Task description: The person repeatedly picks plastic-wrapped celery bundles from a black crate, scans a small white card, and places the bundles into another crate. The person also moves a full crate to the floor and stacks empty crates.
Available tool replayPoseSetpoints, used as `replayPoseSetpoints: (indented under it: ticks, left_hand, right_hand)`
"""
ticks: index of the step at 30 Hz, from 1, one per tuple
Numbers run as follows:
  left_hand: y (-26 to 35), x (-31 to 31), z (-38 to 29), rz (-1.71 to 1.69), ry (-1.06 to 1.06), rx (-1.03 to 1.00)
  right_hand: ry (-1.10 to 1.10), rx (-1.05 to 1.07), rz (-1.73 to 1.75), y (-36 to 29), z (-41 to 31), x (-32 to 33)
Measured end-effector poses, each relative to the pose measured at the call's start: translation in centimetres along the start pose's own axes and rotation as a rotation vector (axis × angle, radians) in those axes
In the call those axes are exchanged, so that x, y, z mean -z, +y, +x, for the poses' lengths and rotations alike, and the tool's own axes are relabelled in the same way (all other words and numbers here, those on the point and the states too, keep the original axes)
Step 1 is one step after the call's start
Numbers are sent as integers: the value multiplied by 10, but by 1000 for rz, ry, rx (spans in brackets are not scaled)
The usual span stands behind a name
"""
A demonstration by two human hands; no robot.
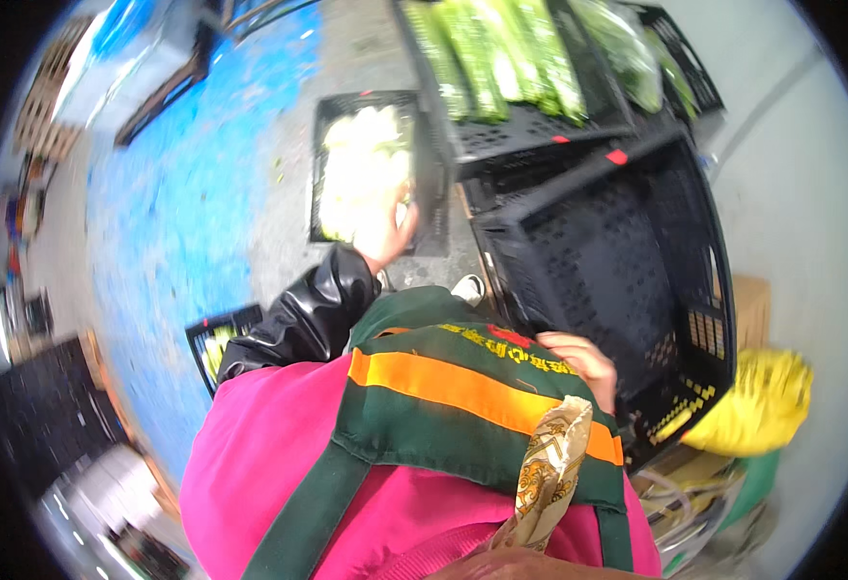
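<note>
My left hand (386, 235), in a shiny black sleeve, reaches over the near end of a black plastic crate (434, 181) on the floor. Pale, overexposed vegetables (366, 156) fill that crate. Glare and blur hide whether the fingers hold one. My right hand (589, 365) lies beside the near left side of a large black plastic crate (598, 254), which is tilted and shows its bare inside. Whether it grips that crate's rim cannot be told. Beyond it, another black crate holds long green leafy vegetables (503, 58), seemingly in clear wrap.
A bagged leafy vegetable (627, 58) lies in a crate at the upper right. A yellow bag (753, 402) and a cardboard box (750, 308) stand right. A small crate of vegetables (215, 348) is beside my left sleeve. Wrapped goods (130, 65) stand at the upper left.
</note>
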State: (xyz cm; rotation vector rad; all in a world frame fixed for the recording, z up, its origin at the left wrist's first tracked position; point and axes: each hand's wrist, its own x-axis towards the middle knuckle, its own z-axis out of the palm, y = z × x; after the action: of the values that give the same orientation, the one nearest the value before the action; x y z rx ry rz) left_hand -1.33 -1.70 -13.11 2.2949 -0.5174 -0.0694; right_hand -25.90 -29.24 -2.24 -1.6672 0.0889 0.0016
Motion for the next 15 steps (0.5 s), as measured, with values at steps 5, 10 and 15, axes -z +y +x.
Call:
replayPoseSetpoints:
  ticks: [5, 10, 15]
  left_hand:
    - [-117, -37, -183, 50, -843, 456]
    - [-177, -28, -257, -142, -1029, 700]
    - [-206, -17, -284, -265, -833, 696]
  right_hand:
    - [-296, -648, 58, 57, 78, -93]
    - [-503, -558, -308, 181, 132, -168]
    - [-1116, -16, -1278, 343, 212, -250]
